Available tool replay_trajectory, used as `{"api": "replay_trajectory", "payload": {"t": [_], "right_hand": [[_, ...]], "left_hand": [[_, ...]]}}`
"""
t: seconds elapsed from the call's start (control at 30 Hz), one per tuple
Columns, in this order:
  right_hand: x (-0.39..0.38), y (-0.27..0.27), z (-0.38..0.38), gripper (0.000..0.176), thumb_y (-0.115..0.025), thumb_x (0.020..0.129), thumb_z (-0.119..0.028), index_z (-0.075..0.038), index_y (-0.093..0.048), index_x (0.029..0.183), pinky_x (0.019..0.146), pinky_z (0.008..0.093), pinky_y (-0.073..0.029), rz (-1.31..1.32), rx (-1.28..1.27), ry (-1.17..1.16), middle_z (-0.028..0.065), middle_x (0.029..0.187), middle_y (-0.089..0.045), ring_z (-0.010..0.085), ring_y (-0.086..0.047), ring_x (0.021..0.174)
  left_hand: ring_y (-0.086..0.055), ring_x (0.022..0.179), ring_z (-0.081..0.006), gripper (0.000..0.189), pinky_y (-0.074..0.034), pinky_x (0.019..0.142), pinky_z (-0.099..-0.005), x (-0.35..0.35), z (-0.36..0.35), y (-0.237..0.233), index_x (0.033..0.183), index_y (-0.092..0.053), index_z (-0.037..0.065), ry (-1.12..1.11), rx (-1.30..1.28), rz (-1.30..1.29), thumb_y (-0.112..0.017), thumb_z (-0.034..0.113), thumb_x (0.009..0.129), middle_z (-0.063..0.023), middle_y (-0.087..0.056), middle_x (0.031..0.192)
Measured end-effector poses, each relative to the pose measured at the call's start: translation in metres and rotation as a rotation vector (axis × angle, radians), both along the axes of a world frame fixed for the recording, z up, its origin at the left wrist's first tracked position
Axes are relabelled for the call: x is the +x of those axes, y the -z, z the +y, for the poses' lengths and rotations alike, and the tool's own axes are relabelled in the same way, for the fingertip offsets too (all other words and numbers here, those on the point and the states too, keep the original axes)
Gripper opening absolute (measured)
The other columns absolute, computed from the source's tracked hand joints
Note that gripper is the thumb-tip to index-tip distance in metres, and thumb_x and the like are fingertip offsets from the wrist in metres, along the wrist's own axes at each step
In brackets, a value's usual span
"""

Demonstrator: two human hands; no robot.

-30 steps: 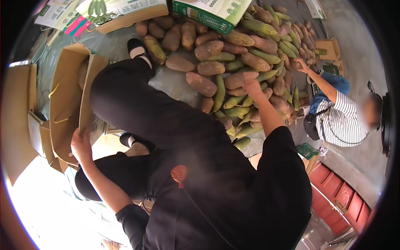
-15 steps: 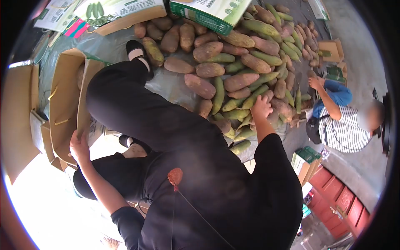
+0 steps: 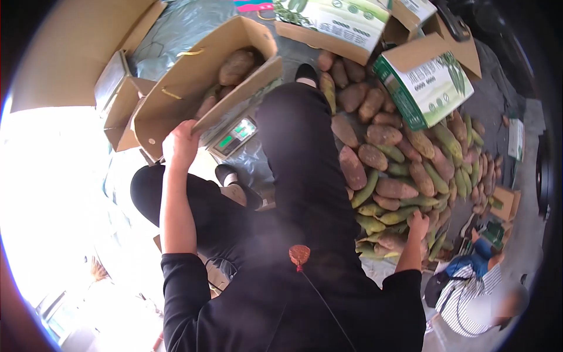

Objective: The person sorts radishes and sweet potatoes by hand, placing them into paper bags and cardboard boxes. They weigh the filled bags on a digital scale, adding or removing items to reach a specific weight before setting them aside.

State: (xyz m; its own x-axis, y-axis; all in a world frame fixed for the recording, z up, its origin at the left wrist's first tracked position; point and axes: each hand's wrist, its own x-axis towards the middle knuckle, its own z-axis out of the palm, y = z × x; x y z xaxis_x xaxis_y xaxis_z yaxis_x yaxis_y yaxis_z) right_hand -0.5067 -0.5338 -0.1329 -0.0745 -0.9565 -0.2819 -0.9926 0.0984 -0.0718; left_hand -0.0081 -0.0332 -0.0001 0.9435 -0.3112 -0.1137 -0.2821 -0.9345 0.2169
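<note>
My left hand (image 3: 180, 145) is closed on the near edge of an open cardboard box (image 3: 170, 70). Several reddish-brown tubers (image 3: 237, 67) lie inside that box, which stands on a scale (image 3: 234, 136) with a lit green display. Over on the right, my right hand (image 3: 418, 224) reaches into the pile, its fingers bent at a tuber; whether it grips one is hard to make out. Around it lie brown tubers (image 3: 396, 188) and long green ones (image 3: 370, 223).
A green and white carton (image 3: 425, 85) rests at the pile's far side, beside another printed carton (image 3: 334, 26). Another person in a striped shirt (image 3: 469, 299) is at the lower right, near a small open box (image 3: 505, 202). My knees are between box and pile.
The view has turned toward the left, so the box's inside and the scale display now show. My right hand has shifted slightly within the pile; my left hand stays at the box edge.
</note>
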Motion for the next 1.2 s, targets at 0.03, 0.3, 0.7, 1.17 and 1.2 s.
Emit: {"api": "replay_trajectory", "payload": {"t": [0.03,0.3,0.7,1.17,1.2], "right_hand": [[-0.008,0.004,-0.006,0.063,-0.061,0.070,-0.040,0.001,-0.055,0.118,0.085,0.0425,-0.047,-0.078,-0.017,0.048,0.0165,0.108,-0.060,0.0328,-0.062,0.095],[0.039,-0.057,-0.017,0.061,-0.060,0.074,-0.041,-0.009,-0.049,0.124,0.087,0.0448,-0.045,-1.016,0.348,0.504,0.0082,0.120,-0.057,0.0256,-0.057,0.105],[0.396,-0.192,0.084,0.055,-0.049,0.084,-0.028,0.003,-0.045,0.129,0.103,0.0403,-0.034,-1.522,0.888,-0.600,0.0138,0.128,-0.050,0.0234,-0.045,0.122],[0.520,-0.171,0.188,0.044,-0.054,0.090,-0.029,-0.005,-0.051,0.126,0.083,0.0302,-0.045,-1.130,0.818,-1.112,0.0063,0.118,-0.058,0.0146,-0.058,0.103],[0.505,-0.165,0.175,0.044,-0.054,0.090,-0.029,-0.005,-0.051,0.126,0.083,0.0302,-0.045,-1.125,0.814,-1.105,0.0063,0.118,-0.058,0.0146,-0.058,0.103]], "left_hand": [[-0.061,0.087,-0.0330,0.016,-0.049,0.075,-0.0411,0.001,0.003,0.002,0.095,-0.064,0.011,0.007,-0.005,-0.002,-0.062,0.017,0.080,-0.0105,-0.064,0.092],[-0.061,0.087,-0.0329,0.015,-0.049,0.077,-0.0423,0.003,0.005,0.000,0.093,-0.064,0.012,-0.001,-0.013,0.042,-0.061,0.015,0.079,-0.0088,-0.064,0.092],[-0.060,0.090,-0.0332,0.020,-0.048,0.078,-0.0436,0.003,0.006,-0.002,0.097,-0.064,0.010,0.031,-0.011,0.031,-0.061,0.014,0.077,-0.0111,-0.063,0.092],[-0.060,0.093,-0.0321,0.024,-0.048,0.080,-0.0421,0.006,0.007,0.000,0.102,-0.064,0.010,0.025,0.030,0.054,-0.062,0.017,0.079,-0.0109,-0.064,0.097],[-0.060,0.093,-0.0322,0.024,-0.048,0.079,-0.0419,0.007,0.006,-0.001,0.102,-0.064,0.010,0.016,0.030,0.055,-0.063,0.018,0.079,-0.0113,-0.064,0.098]]}}
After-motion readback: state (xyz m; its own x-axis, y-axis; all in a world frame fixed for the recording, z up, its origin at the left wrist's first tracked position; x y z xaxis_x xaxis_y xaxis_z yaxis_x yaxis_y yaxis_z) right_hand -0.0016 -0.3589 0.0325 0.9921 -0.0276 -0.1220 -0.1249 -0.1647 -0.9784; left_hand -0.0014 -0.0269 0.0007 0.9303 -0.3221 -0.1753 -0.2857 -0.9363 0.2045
